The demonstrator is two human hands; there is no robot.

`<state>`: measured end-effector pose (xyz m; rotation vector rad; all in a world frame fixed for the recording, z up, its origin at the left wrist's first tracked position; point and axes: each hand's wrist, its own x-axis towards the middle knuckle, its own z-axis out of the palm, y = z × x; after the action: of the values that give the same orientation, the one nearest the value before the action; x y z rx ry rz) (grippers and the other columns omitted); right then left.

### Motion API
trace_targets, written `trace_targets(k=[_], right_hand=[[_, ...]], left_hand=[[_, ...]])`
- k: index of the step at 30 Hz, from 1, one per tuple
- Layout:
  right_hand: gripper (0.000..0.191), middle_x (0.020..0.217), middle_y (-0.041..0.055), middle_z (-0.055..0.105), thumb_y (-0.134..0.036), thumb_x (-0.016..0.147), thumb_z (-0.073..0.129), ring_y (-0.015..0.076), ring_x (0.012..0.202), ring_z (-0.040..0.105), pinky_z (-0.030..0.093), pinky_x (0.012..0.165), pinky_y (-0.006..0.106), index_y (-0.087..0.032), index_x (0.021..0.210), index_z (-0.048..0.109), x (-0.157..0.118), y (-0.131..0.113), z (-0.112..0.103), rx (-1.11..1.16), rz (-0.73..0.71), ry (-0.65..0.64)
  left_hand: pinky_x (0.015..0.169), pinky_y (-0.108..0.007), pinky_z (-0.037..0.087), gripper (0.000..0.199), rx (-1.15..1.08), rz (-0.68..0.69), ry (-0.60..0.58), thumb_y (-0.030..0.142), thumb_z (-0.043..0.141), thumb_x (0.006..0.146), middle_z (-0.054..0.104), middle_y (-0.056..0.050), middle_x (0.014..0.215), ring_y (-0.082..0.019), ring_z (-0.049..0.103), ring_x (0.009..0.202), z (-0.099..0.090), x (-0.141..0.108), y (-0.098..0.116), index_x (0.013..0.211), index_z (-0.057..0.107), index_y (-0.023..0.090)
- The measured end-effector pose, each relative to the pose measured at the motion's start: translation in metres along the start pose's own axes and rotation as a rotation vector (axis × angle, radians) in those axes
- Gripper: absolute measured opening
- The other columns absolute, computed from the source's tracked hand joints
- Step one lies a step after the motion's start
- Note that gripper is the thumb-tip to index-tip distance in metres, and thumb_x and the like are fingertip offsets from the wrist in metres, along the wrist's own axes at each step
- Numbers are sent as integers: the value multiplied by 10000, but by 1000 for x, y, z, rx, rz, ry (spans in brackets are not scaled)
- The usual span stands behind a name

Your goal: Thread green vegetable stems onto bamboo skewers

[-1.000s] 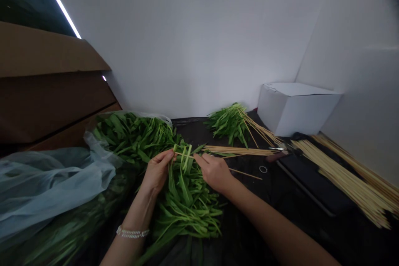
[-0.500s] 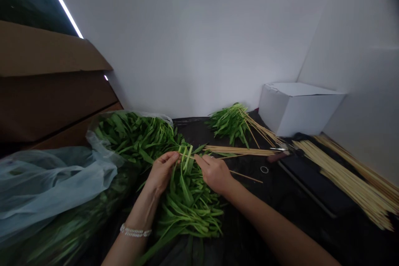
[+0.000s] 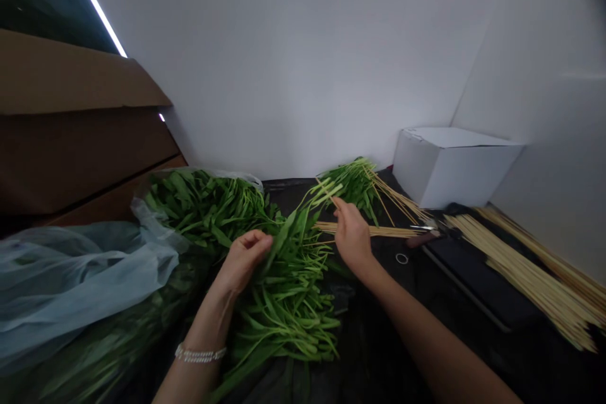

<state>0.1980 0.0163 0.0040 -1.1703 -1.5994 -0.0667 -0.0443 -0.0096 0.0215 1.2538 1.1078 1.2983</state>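
Item: left hand (image 3: 243, 259), a beaded bracelet (image 3: 199, 354) being worn at its wrist; its fingers (image 3: 258, 241) are being held curled over the leaves, and whether a stem is being gripped cannot be told. Item: right hand (image 3: 353, 237); its fingers (image 3: 338, 207) are being kept extended, unclenched, just beside pale stalks. Item: a heap of water spinach (image 3: 284, 315) is being held between both hands on a black sheet (image 3: 293, 192). Further items being stored nearby: a bag-held mass of greens (image 3: 203, 211) in a plastic bag (image 3: 80, 271), loose bamboo skewers (image 3: 364, 229), a skewered bundle of greens (image 3: 350, 183), scissors (image 3: 426, 227), more skewers (image 3: 530, 278), a white box (image 3: 449, 167), a cardboard carton (image 3: 71, 120).
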Motion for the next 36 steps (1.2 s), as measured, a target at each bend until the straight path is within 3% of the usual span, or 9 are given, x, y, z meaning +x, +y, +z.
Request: trace_targets(k=[5, 8, 10, 16, 23, 27, 31, 33, 36], right_hand=[[416, 955, 83, 644, -87, 899, 357, 197, 894, 621, 476, 815, 303, -156, 1252, 566, 3, 3, -5, -19, 18, 13], [421, 965, 81, 652, -72, 895, 359, 191, 901, 624, 470, 827, 294, -152, 1246, 577, 0, -2, -4, -22, 12, -35], [423, 960, 81, 655, -72, 896, 361, 192, 906, 622, 470, 826, 292, -152, 1248, 582, -1, -4, -3, -32, 13, -54], [418, 983, 80, 658, -82, 908, 361, 193, 918, 621, 470, 838, 289, -161, 1253, 584, -4, -4, 1, -37, 7, -77], [413, 998, 85, 665, -86, 906, 382, 197, 943, 625, 477, 846, 286, -166, 1261, 577, -6, -6, 3, -69, 4, -122], [420, 1014, 87, 665, -77, 899, 383, 197, 948, 626, 481, 856, 294, -172, 1259, 577, -8, -7, 4, -64, -9, -135], [404, 1015, 91, 665, -93, 911, 377, 202, 946, 628, 483, 854, 305, -167, 1253, 579, -9, -7, 6, -44, -14, -122], [389, 1014, 89, 667, -110, 926, 372, 200, 947, 630, 481, 854, 303, -173, 1247, 583, -8, -6, 6, -30, -14, -111], [348, 1012, 87, 670, -160, 956, 377, 198, 941, 634, 481, 845, 301, -175, 1228, 594, -8, -8, 4, 16, -31, -75]], left_hand=[[509, -208, 277, 325, 316, -146, -613, 390, 838, 604, 514, 35, 568, -73, 390, 532, 6, -14, 10, 619, 650, 125], [511, -218, 270, 278, 426, -130, -794, 372, 830, 621, 477, 39, 586, -77, 379, 547, 9, -17, 13, 688, 723, 124], [519, -220, 277, 277, 489, -90, -821, 377, 825, 626, 450, 42, 604, -82, 381, 564, 9, -16, 12, 732, 751, 133], [580, -217, 355, 289, 711, -65, -701, 340, 811, 601, 536, 25, 709, -117, 472, 653, 11, -13, -1, 799, 720, 151], [540, -207, 341, 115, 856, -46, -584, 242, 682, 670, 569, 34, 639, -112, 477, 590, 3, -9, -13, 743, 666, 154], [564, -216, 371, 246, 642, 43, -416, 317, 689, 734, 598, 20, 675, -119, 509, 599, 6, -8, -5, 924, 689, 161], [624, -213, 417, 512, 256, 124, -95, 331, 761, 701, 624, 23, 717, -113, 549, 638, 12, -5, 5, 1176, 627, 195], [616, -206, 424, 565, 82, 115, 47, 345, 792, 673, 627, 37, 705, -94, 543, 599, 9, 0, 5, 1194, 619, 215], [625, -229, 456, 532, -141, 51, 229, 403, 834, 594, 656, 17, 732, -107, 577, 607, 0, 7, 1, 1053, 674, 186]])
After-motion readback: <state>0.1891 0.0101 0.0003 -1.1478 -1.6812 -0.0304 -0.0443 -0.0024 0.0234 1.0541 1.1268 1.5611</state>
